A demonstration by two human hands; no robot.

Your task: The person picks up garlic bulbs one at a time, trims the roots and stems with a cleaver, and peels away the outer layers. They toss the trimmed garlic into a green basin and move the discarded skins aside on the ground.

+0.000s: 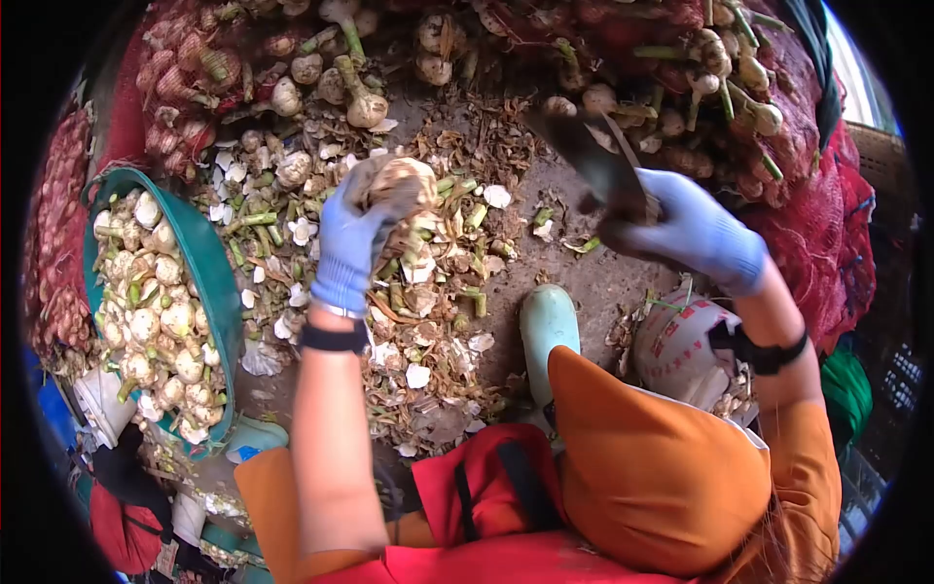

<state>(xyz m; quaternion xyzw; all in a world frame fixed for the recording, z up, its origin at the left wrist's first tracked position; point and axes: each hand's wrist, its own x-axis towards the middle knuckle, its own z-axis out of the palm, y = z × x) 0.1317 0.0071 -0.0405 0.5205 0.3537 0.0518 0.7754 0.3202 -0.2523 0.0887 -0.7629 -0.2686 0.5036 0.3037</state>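
My left hand (355,234), in a pale blue glove, is closed around a garlic bulb (404,185) with brownish outer skin, blurred by motion. To the right, my gloved right hand (681,229) grips dark shears (593,161) by their handles. Their blades point up and left, apart from the bulb; blur hides the fine detail. Beneath both hands, cut stems and loose garlic skins (418,321) cover much of the ground. A green tub (219,302) of trimmed garlic bulbs (161,321) stands tilted to the left of my left arm.
Red mesh sacks (822,209) and untrimmed garlic with stalks (365,102) line the far side and right. My pale green boot (550,326) stands on the concrete floor. A printed whitish bag (681,341) lies beside my right forearm. Another person's red garment (126,526) shows at lower left.
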